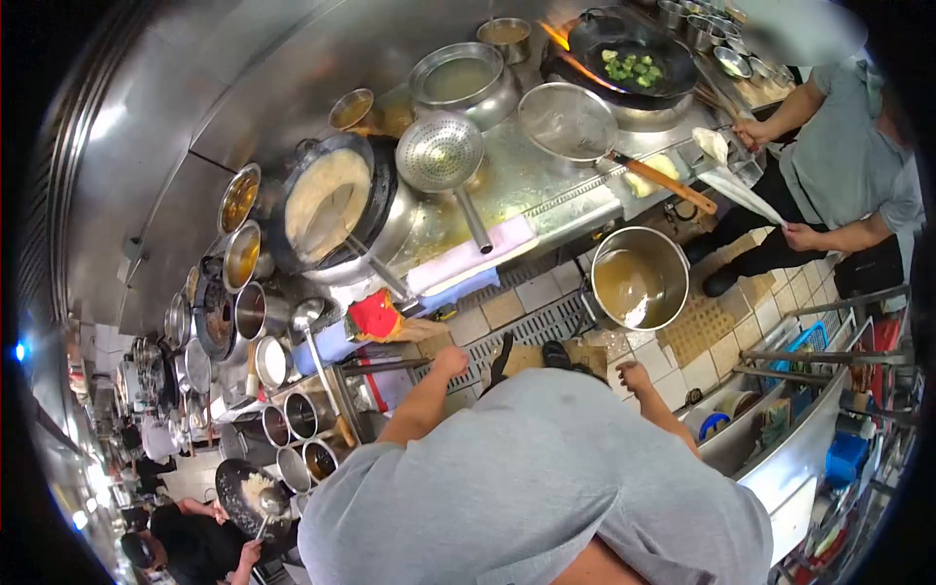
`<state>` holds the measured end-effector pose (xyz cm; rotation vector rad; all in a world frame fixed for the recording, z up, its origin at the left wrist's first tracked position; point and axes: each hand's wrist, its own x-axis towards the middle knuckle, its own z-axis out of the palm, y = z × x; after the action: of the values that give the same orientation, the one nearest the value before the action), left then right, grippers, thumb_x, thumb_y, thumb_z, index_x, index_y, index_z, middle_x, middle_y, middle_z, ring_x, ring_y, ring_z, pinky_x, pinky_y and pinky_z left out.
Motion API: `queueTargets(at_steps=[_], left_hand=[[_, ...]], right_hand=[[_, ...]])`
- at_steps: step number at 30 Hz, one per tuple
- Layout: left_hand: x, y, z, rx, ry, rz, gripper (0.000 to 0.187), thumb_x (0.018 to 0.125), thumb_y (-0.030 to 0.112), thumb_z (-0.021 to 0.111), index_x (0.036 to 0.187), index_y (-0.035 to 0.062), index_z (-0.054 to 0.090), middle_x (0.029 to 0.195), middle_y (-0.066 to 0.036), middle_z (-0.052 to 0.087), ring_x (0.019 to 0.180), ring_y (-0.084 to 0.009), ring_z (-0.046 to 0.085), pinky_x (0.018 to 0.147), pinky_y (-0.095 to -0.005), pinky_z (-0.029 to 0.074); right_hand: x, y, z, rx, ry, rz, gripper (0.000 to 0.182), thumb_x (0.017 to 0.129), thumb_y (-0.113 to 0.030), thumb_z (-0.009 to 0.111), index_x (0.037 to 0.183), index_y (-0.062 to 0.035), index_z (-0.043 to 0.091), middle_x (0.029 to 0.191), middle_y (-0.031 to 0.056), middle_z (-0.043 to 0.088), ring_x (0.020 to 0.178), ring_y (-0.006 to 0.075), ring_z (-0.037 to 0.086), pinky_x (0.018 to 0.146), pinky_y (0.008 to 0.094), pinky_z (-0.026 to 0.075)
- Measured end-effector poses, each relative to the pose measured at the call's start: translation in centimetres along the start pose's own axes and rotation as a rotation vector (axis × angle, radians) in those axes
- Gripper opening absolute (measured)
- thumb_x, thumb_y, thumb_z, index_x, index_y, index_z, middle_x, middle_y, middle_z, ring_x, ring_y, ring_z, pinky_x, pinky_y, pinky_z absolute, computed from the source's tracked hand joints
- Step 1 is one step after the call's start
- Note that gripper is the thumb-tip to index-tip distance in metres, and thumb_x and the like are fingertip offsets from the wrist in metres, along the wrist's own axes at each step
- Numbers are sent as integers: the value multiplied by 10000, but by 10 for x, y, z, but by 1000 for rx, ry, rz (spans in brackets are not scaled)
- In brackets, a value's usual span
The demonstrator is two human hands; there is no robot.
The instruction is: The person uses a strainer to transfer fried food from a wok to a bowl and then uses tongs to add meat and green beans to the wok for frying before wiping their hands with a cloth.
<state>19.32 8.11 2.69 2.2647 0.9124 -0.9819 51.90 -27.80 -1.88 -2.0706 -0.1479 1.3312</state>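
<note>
My left hand point(450, 363) hangs in front of the stove's edge with its fingers curled closed and nothing seen in it. On the other side of my body, my right hand point(634, 377) is loosely closed, low over the tiled floor. Neither hand touches any cookware. Beyond my left hand, a large wok point(292, 210) holds pale, cloudy liquid with a strainer point(330, 216) in it. A perforated ladle point(441, 151) lies on the steel stove top point(507, 185). Nearest my right hand, a big metal pot point(641, 279) of yellowish liquid stands on the floor.
At the right, a co-worker point(838, 156) holds a pale cloth point(746, 192) and a handle beside a flaming wok of greens point(634, 68). A wire strainer's wooden handle point(673, 185) overhangs the counter edge. Another person point(190, 546) works at lower left. A shelf unit point(790, 429) stands at right.
</note>
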Motion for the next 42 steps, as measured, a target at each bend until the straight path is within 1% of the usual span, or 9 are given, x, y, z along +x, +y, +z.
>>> queueTargets(at_steps=[8,10,17,23,27,29,32,37,42], left_hand=[[36,1,-8,-442,613,-385,585,729,274,601,1242,95,386,1304,-207,368,1136,-354,435,936,-394,386],[71,-25,11,-363,740,-194,769,710,261,626,1335,57,227,1378,-236,206,1227,-377,313,987,-386,339],[134,-32,56,-89,476,-333,952,695,291,631,1369,-18,32,1453,-140,-42,1321,-278,166,1079,-322,178],[149,-15,12,-79,55,48,449,791,379,474,1048,29,588,1096,-174,569,1054,-317,517,923,-380,395],[70,51,7,-1139,111,-5,368,829,323,421,884,25,630,1008,-224,576,897,-347,577,803,-426,454],[45,60,23,-327,393,135,344,871,302,391,881,13,579,881,-220,587,842,-374,562,733,-441,454],[-5,51,60,-404,505,83,277,805,200,410,842,36,630,906,-202,610,804,-359,593,727,-450,463],[-49,-19,139,-274,205,-240,320,827,207,375,951,28,610,995,-206,594,939,-350,569,811,-422,454],[-84,-41,166,-479,323,-535,334,807,255,411,956,11,584,988,-225,589,964,-338,563,831,-416,448]], right_hand=[[-20,66,0,-453,-28,-167,194,735,-112,499,833,-45,653,788,125,636,609,206,615,567,329,500],[-6,123,-2,-900,50,-853,206,762,-163,489,817,-45,649,759,121,638,671,216,619,640,338,498],[-82,68,-30,-716,-86,-167,196,733,-203,499,712,-63,636,793,151,628,724,314,604,627,398,482],[-18,126,-33,-1097,-238,-379,218,761,-244,507,816,-84,644,841,130,639,787,305,606,694,395,475],[30,66,-32,-1046,-330,-587,254,669,-176,628,917,-128,655,925,71,637,849,252,599,747,367,480],[41,20,-22,-1062,-382,-943,243,706,-88,527,913,-82,654,805,86,633,702,186,627,616,311,515],[32,-54,15,-576,-297,-141,226,793,-181,468,733,-43,637,649,77,604,543,174,561,520,299,464],[85,-53,41,-840,-408,-741,326,829,-266,424,741,-29,630,629,77,601,542,155,565,516,303,461],[31,-77,40,-540,-276,-438,269,802,-236,460,767,-46,649,645,95,616,551,159,585,536,296,473]])
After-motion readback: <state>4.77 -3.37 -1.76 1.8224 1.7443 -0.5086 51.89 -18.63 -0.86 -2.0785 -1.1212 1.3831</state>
